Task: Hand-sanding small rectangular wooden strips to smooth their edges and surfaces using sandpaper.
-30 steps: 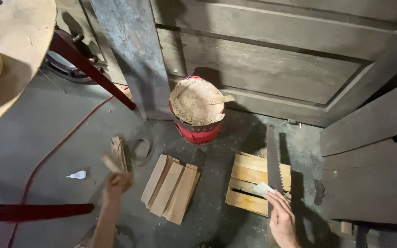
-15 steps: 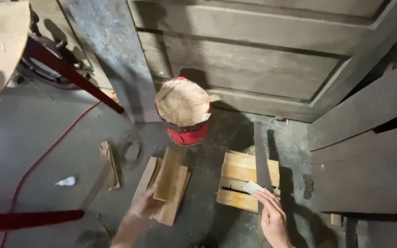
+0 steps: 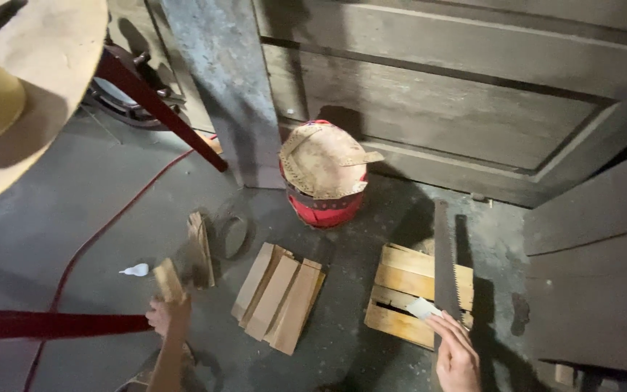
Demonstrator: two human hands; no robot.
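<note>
My left hand is at the lower left, gripping a short wooden block held upright above the floor. My right hand is at the lower right, its fingertips pinching a small white flat piece at the near end of a hand saw. The saw lies across a small slatted wooden pallet. Between the hands, a pile of short planks lies on the grey floor.
A red bucket covered with cardboard stands by a large wooden door. A wood scrap, a dark ring, a white scrap and a red cable lie at the left. A round tabletop with red legs overhangs there.
My left hand left the plank pile and moved left, now holding a short block. My right hand stayed by the saw with the white piece.
</note>
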